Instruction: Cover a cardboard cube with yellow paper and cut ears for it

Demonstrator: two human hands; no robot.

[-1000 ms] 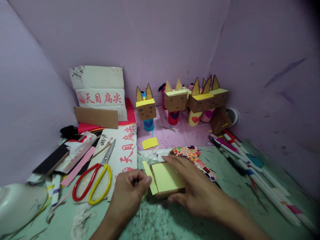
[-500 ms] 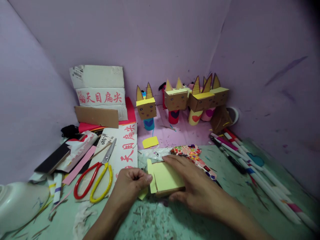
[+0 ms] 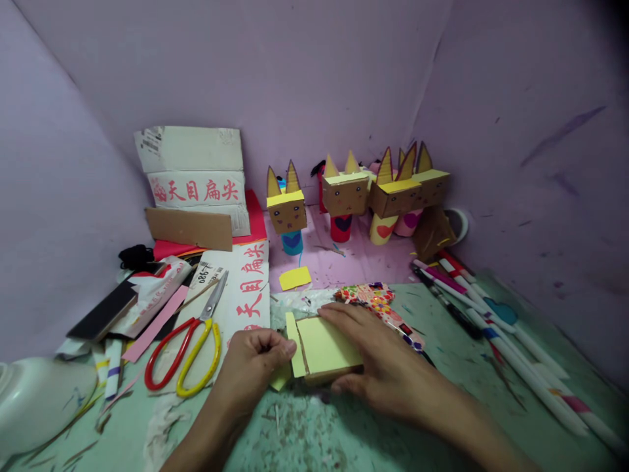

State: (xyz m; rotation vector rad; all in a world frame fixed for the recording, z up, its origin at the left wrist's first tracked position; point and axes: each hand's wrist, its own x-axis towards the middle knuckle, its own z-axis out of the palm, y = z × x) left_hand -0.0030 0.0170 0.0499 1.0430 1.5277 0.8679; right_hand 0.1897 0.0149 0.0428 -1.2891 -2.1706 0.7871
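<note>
A small cardboard box (image 3: pixel 330 376) with a pale yellow paper top (image 3: pixel 332 344) lies in front of me on the green table. My right hand (image 3: pixel 371 351) grips it from the right, fingers over the far edge and thumb at the near side. Between thumb and forefinger, my left hand (image 3: pixel 263 357) pinches a narrow pale yellow paper strip (image 3: pixel 295 347) at the box's left edge. A thin gap shows between strip and top. Beneath my left fingers, another bit of yellow paper (image 3: pixel 281 378) is partly hidden.
Scissors (image 3: pixel 199 341) with red and yellow handles lie on printed white cardboard (image 3: pixel 253 288) at left. Several cardboard cat figures (image 3: pixel 287 213) stand at the back. Markers (image 3: pixel 531 373) are on the right, a flowered pouch (image 3: pixel 376 298) beyond my right hand, a white bottle (image 3: pixel 44 406) at near left.
The yellow strip has shifted slightly left with my left hand, and the gap between it and the box's paper top is wider. My right hand keeps its hold.
</note>
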